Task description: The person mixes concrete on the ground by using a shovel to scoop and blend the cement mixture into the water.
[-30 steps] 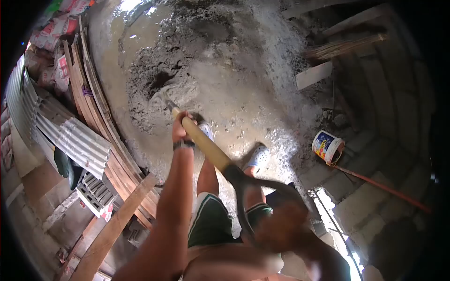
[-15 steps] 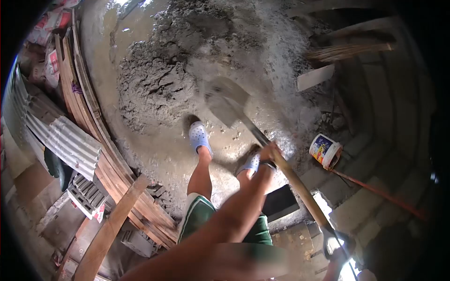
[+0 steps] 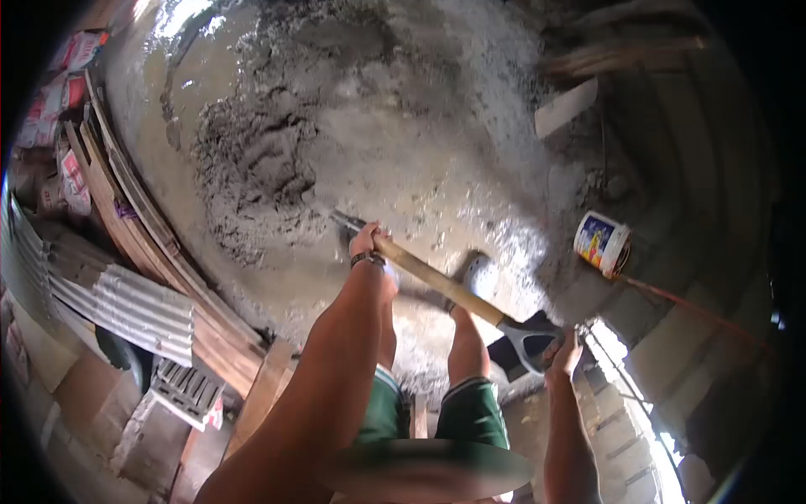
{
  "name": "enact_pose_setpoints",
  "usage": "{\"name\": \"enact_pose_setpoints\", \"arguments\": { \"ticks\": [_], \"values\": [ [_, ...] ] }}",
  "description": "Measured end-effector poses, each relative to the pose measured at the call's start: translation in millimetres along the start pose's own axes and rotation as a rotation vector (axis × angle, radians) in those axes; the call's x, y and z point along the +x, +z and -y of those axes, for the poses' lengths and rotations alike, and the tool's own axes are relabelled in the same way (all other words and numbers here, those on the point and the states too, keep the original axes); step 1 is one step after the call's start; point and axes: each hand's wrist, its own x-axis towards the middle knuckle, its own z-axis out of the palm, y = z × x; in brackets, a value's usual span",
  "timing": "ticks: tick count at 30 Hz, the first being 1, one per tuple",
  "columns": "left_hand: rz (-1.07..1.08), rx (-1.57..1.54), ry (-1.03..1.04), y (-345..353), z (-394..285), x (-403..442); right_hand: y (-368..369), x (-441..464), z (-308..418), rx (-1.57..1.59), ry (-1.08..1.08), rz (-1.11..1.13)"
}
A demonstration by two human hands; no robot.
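Observation:
A shovel with a wooden shaft lies slantwise across my view. My left hand is wrapped round its lower shaft, just above the metal socket, with a dark band at the wrist. At the other end, my right hand grips the grey D-shaped handle. The blade cannot be made out clearly; the socket points toward a heap of wet grey mortar. One light-coloured clog shows beyond the shaft, while the other foot is mostly hidden behind my left arm.
A white bucket lies tipped at the right, beside a long reddish pole. Long wooden boards and corrugated sheets line the left. A flat pale piece rests at upper right. Wet, shiny ground surrounds the heap.
The shovel has swung leftward, its blade end moving toward the mortar heap and its handle rising in view. My left hand moved left with the shaft; my right hand came up. The view shifted slightly.

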Motion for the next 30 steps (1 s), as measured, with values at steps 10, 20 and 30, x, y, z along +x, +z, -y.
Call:
{"name": "enact_pose_setpoints", "arguments": {
  "ticks": [10, 20, 30],
  "values": [
    [0.689, -0.692, 0.166, 49, -80, -224, -78, -116, 150, -0.244, -0.988, 0.162],
    [0.047, -0.146, 0.151, 30, 77, -144, -136, -59, 100, -0.970, -1.138, 0.919],
    [0.261, -0.164, -0.303, 193, 255, -183, -297, -72, 112, -0.032, -0.091, -0.341]
  ]
}}
